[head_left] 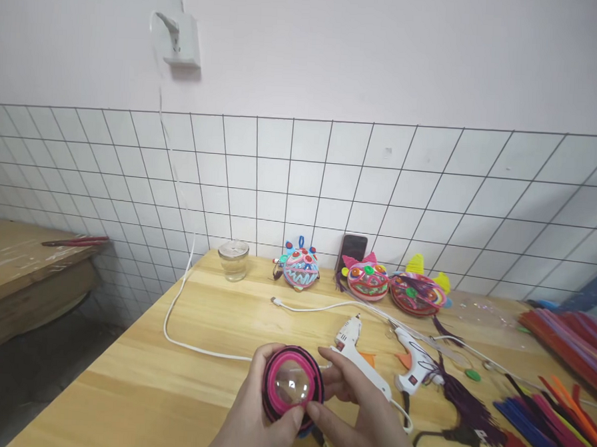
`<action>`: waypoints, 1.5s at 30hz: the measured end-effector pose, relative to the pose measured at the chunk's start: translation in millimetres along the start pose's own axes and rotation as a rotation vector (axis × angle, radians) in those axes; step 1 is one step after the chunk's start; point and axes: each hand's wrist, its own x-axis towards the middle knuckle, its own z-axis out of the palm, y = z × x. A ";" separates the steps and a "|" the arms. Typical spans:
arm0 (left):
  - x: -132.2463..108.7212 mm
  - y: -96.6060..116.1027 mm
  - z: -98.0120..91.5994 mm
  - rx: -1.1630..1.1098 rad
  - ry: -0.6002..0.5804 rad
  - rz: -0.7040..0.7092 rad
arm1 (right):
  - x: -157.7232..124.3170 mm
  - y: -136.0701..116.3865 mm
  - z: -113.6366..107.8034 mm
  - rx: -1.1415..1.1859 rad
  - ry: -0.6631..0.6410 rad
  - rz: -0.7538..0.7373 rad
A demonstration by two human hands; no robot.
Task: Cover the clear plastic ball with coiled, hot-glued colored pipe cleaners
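Pink-and-black-rimmed, the round, clear-domed craft piece (293,385) is above the pale wooden table (119,394), gripped in my left hand (261,408); my right hand (356,410), loosely open, thumbs its rim.

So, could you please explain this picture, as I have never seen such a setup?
No robot here: the camera sits on a person's head, looking forward and down. Their bare left hand holds a round, pink-ringed object with a clear middle; their bare right hand touches its edge. On the wooden table lie a white glue gun, a second glue gun and, at the right, coloured strips. Nearer the tiled wall stand a glass and three decorated round figures, with a phone behind them.
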 end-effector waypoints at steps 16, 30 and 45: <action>-0.7 -8.5 -0.3 0.134 0.032 0.087 | 1.1 -7.2 -3.4 0.049 -0.065 0.045; 2.1 -3.9 -0.7 0.034 0.067 0.038 | 2.6 4.6 8.8 0.267 -0.067 0.081; 1.6 -5.6 0.8 0.019 0.084 0.030 | 3.7 -3.8 5.5 0.372 -0.163 0.104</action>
